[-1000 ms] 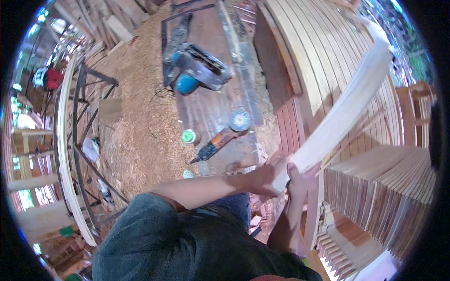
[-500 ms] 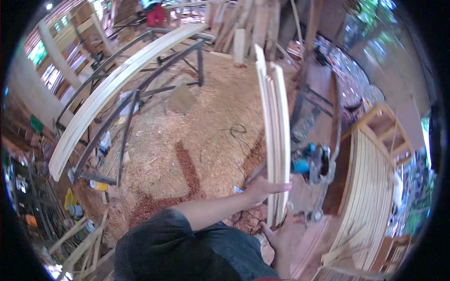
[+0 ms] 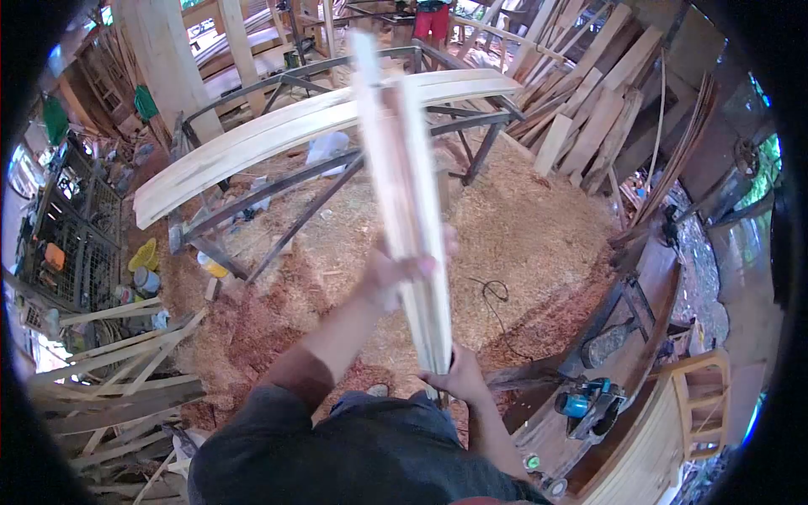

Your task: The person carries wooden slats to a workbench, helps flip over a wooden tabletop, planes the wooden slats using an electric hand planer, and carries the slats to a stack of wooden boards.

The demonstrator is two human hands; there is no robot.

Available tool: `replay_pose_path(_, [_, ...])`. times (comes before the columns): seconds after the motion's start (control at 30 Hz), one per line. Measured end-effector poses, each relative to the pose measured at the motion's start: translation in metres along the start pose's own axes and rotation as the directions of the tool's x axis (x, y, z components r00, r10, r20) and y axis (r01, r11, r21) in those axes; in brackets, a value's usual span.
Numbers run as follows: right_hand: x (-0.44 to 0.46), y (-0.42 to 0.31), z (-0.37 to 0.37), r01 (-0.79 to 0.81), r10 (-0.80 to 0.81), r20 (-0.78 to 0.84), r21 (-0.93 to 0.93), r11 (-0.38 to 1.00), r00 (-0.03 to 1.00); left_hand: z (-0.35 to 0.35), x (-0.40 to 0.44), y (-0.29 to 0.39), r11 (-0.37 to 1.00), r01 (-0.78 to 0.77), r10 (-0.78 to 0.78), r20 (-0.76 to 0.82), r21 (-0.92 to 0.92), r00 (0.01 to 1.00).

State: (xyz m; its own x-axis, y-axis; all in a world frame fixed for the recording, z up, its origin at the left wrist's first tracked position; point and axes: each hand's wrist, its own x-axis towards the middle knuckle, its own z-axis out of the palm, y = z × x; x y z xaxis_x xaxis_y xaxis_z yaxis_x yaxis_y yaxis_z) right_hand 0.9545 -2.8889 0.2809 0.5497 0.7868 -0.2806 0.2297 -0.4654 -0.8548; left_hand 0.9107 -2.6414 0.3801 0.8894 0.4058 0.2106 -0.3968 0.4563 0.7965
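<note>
A bundle of long wooden strips stands out in front of me, its far end blurred by motion. My left hand wraps around the strips near their middle, thumb across the top. Lower down, my right hand grips the same bundle close to its near end. Beyond the strips, long pale planks lie across a dark metal frame. The bundle's upper part overlaps the planks in view; whether they touch I cannot tell.
A blue power saw rests on a bench at the right, near a slatted wooden piece. Boards lean at the back right. Scrap strips are piled at the left. A cable lies on the sawdust floor. A person in red shorts is far off.
My view has turned to the right. Both hands have swung the strip bundle leftward, so it now crosses in front of the planks on the frame. The grip stays closed.
</note>
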Motion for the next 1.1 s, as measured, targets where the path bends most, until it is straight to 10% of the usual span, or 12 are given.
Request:
replay_pose_path(0.17, [0.064,-0.015,0.017,0.166,-0.183,0.179,0.108,0.980,0.967,-0.021,-0.009,0.064,0.984,-0.135,0.162,-0.267,0.116,0.950])
replay_pose_path(0.53, [0.264,-0.071,0.007,0.581,-0.579,0.429,0.142,0.801,0.693,-0.052,0.049,0.137,0.838,-0.217,0.425,-0.349,0.501,0.835])
replay_pose_path(0.77, [0.377,-0.160,0.030,0.608,-0.766,0.480,0.474,0.637,0.428,-0.102,0.074,0.204,0.689,-0.398,0.630,-0.230,0.605,0.742])
replay_pose_path(0.83, [0.406,-0.215,0.032,0.627,-0.700,0.555,0.363,0.689,0.449,-0.120,0.087,0.237,0.582,-0.395,0.728,-0.239,0.711,0.642])
replay_pose_path(0.93, [0.474,-0.241,0.079,0.701,-0.887,0.240,0.545,0.459,0.394,-0.159,0.118,0.302,0.486,-0.397,0.780,-0.182,0.778,0.599])
replay_pose_path(1.1, [0.570,-0.215,0.100,0.624,-0.667,0.347,0.241,0.743,0.660,-0.254,0.189,0.414,0.327,-0.411,0.834,-0.056,0.851,0.548])
